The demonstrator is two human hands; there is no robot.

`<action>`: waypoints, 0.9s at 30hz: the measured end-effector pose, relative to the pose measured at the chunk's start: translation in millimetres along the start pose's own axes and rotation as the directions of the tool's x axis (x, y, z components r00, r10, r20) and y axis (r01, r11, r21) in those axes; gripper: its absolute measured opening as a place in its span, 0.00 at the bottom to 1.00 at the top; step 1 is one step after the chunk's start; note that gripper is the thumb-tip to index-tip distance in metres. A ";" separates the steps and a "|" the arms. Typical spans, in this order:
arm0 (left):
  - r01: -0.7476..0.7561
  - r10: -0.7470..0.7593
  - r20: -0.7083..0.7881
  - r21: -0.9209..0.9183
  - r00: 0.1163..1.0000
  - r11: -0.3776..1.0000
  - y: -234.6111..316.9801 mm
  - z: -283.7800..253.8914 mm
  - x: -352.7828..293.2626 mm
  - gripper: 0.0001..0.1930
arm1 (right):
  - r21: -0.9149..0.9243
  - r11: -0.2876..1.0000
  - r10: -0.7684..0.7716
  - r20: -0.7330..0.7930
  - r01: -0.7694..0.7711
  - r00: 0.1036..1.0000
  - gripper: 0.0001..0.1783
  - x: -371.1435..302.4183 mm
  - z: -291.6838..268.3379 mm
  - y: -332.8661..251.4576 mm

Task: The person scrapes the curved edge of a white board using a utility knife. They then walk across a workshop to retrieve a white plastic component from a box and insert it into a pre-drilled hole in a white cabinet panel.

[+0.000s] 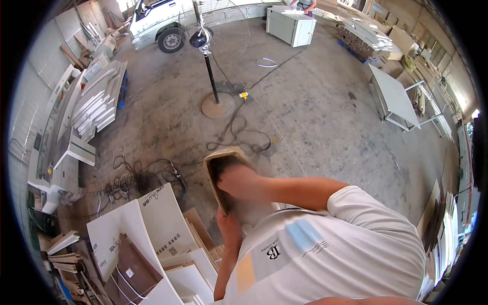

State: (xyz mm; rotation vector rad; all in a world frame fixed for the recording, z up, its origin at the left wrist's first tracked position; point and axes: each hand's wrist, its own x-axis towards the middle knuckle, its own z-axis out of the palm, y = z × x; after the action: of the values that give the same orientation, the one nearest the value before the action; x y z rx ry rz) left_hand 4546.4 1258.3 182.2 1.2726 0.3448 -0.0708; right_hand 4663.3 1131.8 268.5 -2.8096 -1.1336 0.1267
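An open cardboard box [209, 175] with a dark inside is held up in front of my body. Near its lower end, my left hand [228, 221] grips the edge, its fingers partly hidden by the box. My right hand [237, 179] reaches across into the opening. Motion smears that hand and its fingers are lost in the dark inside, so whether it holds anything does not show. The contents of the box cannot be made out.
A pedestal fan [211, 76] stands ahead, with loops of cable [239, 134] on the concrete floor. White panels [124, 229] lean at lower left, near tangled black hoses [137, 175]. A grey-topped table [394, 94] is at right; a person [305, 5] stands behind a white cabinet [290, 26].
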 end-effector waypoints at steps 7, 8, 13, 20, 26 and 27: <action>0.036 -0.036 -0.002 -0.011 0.999 0.999 -2.6 -2.9 0.7 0.17 | 0.284 0.957 -0.012 -0.133 0.050 0.991 0.09 -27.2 -34.9 -11.3; 0.061 -0.061 -0.001 -0.035 0.998 0.998 -2.0 -1.9 0.5 0.17 | 0.381 0.922 0.002 -0.195 0.074 0.981 0.10 -30.6 -35.4 -8.4; 0.026 -0.026 -0.005 0.007 1.000 1.000 -11.1 -10.5 -0.9 0.17 | 0.959 0.178 0.288 -0.266 0.221 0.920 0.12 -43.4 -31.6 19.5; 0.101 -0.102 0.012 0.017 0.995 0.995 9.9 -1.7 -4.7 0.18 | 0.678 -0.617 0.440 -0.124 0.400 0.889 0.13 -71.7 -84.1 60.3; 0.113 -0.112 0.061 -0.016 0.992 0.993 4.4 -5.2 -7.3 0.19 | 0.563 -0.710 0.438 -0.116 0.423 0.891 0.13 -80.6 -86.4 54.7; 0.115 -0.114 0.058 -0.016 0.992 0.993 7.6 -3.1 -8.7 0.19 | 0.548 -0.722 0.423 -0.133 0.422 0.896 0.13 -81.9 -85.8 53.7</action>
State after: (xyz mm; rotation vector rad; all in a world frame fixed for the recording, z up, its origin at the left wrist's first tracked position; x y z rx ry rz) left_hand 4539.3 1262.3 191.0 1.2281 0.3683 -0.2012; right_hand 4651.4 1030.4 349.4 -0.4707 -0.1186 0.2998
